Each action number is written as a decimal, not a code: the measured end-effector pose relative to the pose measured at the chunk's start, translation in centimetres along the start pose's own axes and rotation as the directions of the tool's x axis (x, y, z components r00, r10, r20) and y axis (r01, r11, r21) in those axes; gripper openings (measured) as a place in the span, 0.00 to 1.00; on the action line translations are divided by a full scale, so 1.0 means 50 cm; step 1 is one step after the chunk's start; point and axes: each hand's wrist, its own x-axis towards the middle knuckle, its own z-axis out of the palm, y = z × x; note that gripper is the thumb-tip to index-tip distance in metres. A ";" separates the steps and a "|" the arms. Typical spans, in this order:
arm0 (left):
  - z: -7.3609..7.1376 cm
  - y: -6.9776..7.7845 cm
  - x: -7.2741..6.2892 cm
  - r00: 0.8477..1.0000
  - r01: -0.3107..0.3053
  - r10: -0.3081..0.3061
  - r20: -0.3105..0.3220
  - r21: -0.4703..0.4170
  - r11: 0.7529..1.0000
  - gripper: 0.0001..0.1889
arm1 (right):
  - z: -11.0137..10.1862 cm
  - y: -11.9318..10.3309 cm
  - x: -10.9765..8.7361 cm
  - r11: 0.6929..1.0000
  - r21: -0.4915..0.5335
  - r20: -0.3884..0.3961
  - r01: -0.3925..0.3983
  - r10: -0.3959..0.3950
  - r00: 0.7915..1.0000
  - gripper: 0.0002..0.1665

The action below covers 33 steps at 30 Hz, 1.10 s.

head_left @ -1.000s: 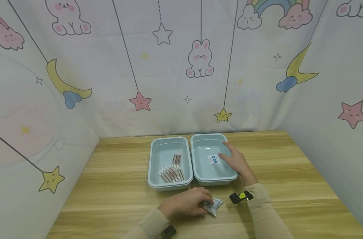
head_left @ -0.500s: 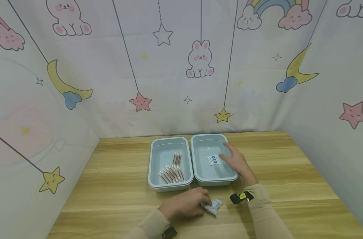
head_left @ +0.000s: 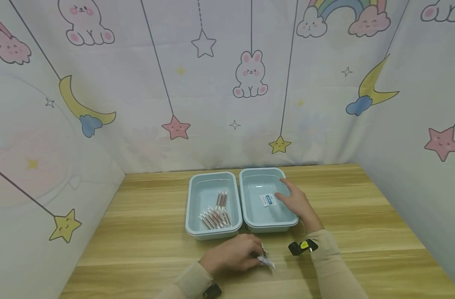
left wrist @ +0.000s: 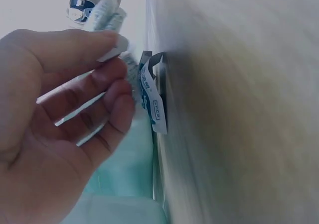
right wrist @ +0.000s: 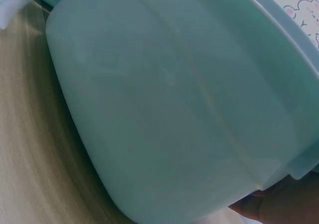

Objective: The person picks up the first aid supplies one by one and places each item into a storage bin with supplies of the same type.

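Note:
My left hand (head_left: pixel 236 253) is low over the table in front of the trays. Its thumb and fingertips pinch a crumpled white printed sachet (left wrist: pixel 107 15), blurred in the left wrist view. Close to the fingertips, a second white and dark-blue sachet (left wrist: pixel 154 99) is at the table surface. My right hand (head_left: pixel 297 204) rests at the right side of the right light-blue tray (head_left: pixel 270 228), with thumb and index finger spread apart. A white square packet with blue print (head_left: pixel 267 200) lies in that tray. In the right wrist view the tray's wall hides most of this hand.
A matching left tray (head_left: pixel 212 235) stands beside the right one. It holds several clear-wrapped, brown-tinted sticks (head_left: pixel 214 216) resembling swabs. The wood-grain table (head_left: pixel 145 232) runs back to a cartoon-printed cloth (head_left: pixel 212 104). Black cameras are strapped at both wrists.
The sachets at my left fingertips have shifted: what looked like one crumpled bundle now shows as two pieces, one tilted up beside the fingers. My right hand and both trays have stayed put.

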 end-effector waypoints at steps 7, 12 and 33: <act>-0.004 0.001 -0.001 0.998 -0.021 0.017 -0.057 -0.062 0.998 0.02 | 0.001 0.000 0.002 1.000 -0.002 0.007 -0.004 0.004 1.000 0.39; -0.008 0.001 -0.001 0.998 -0.020 0.012 -0.064 -0.123 0.992 0.03 | 0.002 0.000 0.002 1.000 0.007 0.012 -0.024 0.024 1.000 0.39; -0.030 0.005 -0.005 0.995 0.037 -0.058 -0.081 -0.239 0.970 0.03 | 0.000 -0.001 -0.001 1.000 0.016 0.009 -0.014 0.014 1.000 0.38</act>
